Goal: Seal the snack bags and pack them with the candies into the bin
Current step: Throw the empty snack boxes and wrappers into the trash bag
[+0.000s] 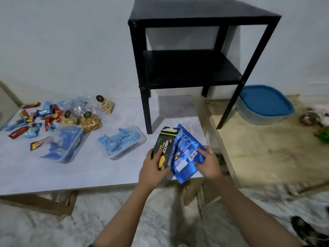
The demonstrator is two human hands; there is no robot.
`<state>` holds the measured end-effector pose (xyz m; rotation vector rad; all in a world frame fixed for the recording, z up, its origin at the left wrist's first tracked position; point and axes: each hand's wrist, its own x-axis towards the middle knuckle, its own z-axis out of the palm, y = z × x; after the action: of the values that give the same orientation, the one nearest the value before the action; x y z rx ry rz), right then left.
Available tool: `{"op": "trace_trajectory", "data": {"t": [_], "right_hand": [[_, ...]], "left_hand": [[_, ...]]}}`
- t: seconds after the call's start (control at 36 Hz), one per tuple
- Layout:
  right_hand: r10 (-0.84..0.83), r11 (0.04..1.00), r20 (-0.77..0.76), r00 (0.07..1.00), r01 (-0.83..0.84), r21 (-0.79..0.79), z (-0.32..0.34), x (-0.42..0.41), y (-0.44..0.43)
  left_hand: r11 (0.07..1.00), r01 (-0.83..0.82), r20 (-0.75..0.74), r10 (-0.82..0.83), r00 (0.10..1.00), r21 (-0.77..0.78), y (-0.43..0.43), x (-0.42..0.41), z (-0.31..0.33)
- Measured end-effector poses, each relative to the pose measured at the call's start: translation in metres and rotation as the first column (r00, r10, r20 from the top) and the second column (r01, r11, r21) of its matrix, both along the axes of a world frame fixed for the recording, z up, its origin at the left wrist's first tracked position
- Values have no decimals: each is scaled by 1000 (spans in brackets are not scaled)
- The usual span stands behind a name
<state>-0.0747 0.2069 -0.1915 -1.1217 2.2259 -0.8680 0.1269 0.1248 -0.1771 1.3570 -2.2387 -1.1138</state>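
Left hand [153, 168] covers black snack box's [164, 148] lower print.

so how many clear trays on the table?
2: one clear tray left of centre with blue packets, another clear tray to its right, nearer the hands. None seems hidden.

"Nextar" on black snack box [162, 148]

Beside the black shelf [192, 50], the left hand [153, 168] covers the lower part of the black box [164, 148], and the blue bag [185, 154] overlaps its right edge. Right of the shelf, floor clutter [318, 122] is blurred and cut by the frame edge. Left of it, candy wrappers [33, 120] are too small to read.
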Motion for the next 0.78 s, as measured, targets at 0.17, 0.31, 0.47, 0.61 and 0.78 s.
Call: {"op": "trace_trajectory", "data": {"t": [0.17,0.31,0.47,0.61,0.78], "right_hand": [[-18,997,-37,999,15,-75,50,42,32],[-15,991,-60,998,7,-135,90,86,45],[119,962,-101,988,-140,-235,129,156,30],[292,904,-147,945,-323,-281,150,227,-9],[509,791,-168,844,-536,-296,159,338,-73]], "left_hand": [[999,30,-22,-31,999,-41,23,53,27],[990,21,-39,-27,999,-136,34,105,57],[982,-84,-71,73,995,-166,34,185,83],[955,-261,-113,246,963,-143,21,267,89],[824,-554,-142,539,830,-116,20,383,93]]}}
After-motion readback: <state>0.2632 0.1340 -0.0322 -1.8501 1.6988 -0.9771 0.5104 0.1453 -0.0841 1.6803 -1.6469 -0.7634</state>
